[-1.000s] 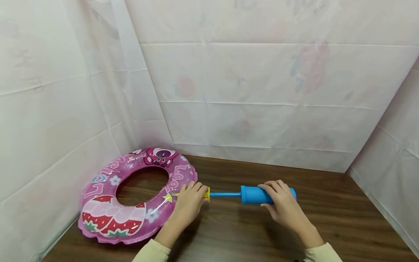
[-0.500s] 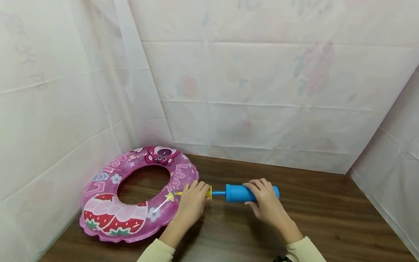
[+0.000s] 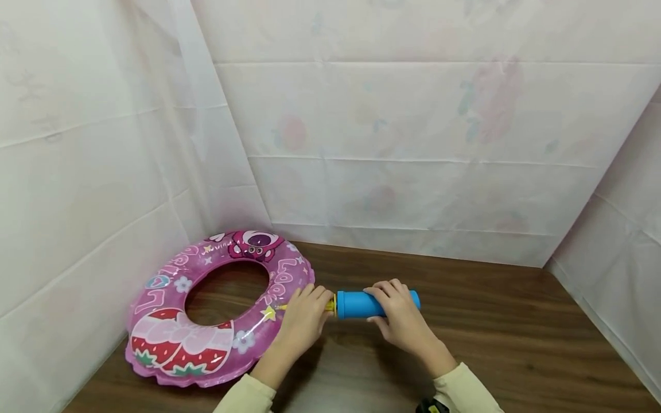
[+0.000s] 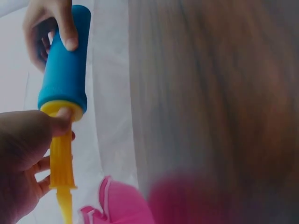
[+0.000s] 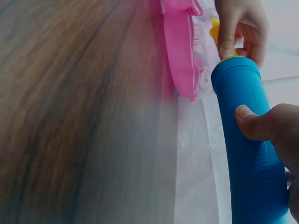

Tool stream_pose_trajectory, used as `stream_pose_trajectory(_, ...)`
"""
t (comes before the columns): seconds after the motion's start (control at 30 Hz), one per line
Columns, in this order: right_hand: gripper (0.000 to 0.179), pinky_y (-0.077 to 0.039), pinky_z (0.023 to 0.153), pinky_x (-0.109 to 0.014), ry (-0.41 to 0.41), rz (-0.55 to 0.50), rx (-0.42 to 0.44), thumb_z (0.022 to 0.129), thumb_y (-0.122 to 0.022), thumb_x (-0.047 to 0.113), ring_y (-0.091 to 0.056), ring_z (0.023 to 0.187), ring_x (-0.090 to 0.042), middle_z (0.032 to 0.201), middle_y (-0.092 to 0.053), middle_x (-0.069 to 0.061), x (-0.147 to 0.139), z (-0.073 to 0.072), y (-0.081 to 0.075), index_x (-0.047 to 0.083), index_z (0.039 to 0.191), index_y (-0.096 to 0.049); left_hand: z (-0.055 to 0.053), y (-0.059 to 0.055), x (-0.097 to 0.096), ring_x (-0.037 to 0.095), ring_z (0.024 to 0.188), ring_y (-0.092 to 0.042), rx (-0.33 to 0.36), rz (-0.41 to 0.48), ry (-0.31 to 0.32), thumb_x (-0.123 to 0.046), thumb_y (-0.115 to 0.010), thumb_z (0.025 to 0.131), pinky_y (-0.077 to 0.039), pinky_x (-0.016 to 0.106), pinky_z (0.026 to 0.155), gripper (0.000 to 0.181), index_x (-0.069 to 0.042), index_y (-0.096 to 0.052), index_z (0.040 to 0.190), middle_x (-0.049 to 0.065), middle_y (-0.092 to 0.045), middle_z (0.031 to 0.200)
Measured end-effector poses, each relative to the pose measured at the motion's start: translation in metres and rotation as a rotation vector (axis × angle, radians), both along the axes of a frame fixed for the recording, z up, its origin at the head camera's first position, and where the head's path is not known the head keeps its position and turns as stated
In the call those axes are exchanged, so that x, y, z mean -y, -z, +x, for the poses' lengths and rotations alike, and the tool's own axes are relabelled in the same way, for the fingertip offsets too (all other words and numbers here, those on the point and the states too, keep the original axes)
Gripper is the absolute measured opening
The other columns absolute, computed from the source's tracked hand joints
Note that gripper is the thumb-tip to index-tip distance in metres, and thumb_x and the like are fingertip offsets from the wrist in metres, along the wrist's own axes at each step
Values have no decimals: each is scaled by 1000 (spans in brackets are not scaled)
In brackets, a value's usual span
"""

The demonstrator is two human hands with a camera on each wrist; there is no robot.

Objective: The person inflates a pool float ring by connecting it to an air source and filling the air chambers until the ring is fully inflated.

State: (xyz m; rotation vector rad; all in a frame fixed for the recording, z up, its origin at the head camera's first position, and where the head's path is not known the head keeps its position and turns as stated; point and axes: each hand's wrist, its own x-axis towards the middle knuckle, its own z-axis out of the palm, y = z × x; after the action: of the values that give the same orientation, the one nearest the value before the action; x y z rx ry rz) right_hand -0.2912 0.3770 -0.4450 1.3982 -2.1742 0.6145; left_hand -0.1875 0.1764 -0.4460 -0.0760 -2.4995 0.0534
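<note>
A hand pump with a blue barrel (image 3: 353,304) and a yellow nozzle end (image 4: 60,161) lies level between my hands. My left hand (image 3: 303,315) grips the yellow end beside the swim ring, thumb near its flange. Around the blue barrel (image 5: 247,168) curl the fingers and thumb of my right hand (image 3: 400,315). The barrel sits against the yellow flange, and no blue rod shows between them. A pink inflated swim ring (image 3: 242,338) with strawberry and bear prints lies at the left. The yellow tip points at the ring's right side; whether it enters a valve I cannot tell.
The dark wooden table (image 3: 490,344) extends to the right and front. Pale printed cloth (image 3: 413,115) hangs behind it and along both sides. The ring rests close to the left cloth wall (image 3: 77,229).
My right hand has pushed the blue barrel leftward, and the blue rod that showed earlier has slid inside it. My left hand and the swim ring stay nearly in place.
</note>
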Motion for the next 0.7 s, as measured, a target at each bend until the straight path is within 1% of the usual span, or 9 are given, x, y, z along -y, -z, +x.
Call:
stream_pose_trajectory(0.13,54,-49,88,-47,-10,1,32,72,-84,25,-57,101,-24,110,-64,-5,0,-1,3,11,119,-64,-1,0,5,15,82,-55,12,-21,21,-29,-83,72,-45,28,71,32,-16,-65,95,-4,-67,87)
stream_pose_trajectory(0.27,54,-49,87,-48,-8,-8,58,72,-84,24,-57,102,-24,111,-65,-6,-2,-1,7,11,119,-63,-2,-1,6,14,80,-55,10,-54,34,-30,-83,72,-45,27,68,30,-17,-67,93,-5,-67,86)
stream_pose_trajectory(0.37,54,-49,87,-48,-3,-15,64,71,-85,25,-57,102,-24,111,-64,-6,-3,-1,10,12,120,-63,-1,-1,6,14,80,-55,10,-65,38,-31,-82,73,-45,26,67,29,-17,-67,94,-5,-67,86)
stream_pose_trajectory(0.5,55,-50,88,-45,-10,-15,55,72,-84,26,-57,103,-23,111,-64,-5,-5,-3,14,12,120,-62,2,-2,7,15,82,-57,27,-33,35,-30,-82,74,-47,28,70,27,-17,-68,94,-5,-68,87)
stream_pose_trajectory(0.63,56,-51,88,-45,-9,-32,25,71,-85,27,-57,103,-23,111,-65,-5,-12,-9,22,13,121,-62,2,0,7,15,83,-57,48,-13,16,-31,-81,74,-49,29,72,27,-17,-69,94,-4,-68,88)
stream_pose_trajectory(0.7,57,-51,88,-46,4,-41,2,70,-85,28,-58,102,-23,111,-65,-4,-17,-13,25,14,121,-62,2,1,7,16,83,-57,53,-12,8,-31,-80,75,-49,30,72,27,-17,-69,95,-4,-68,89)
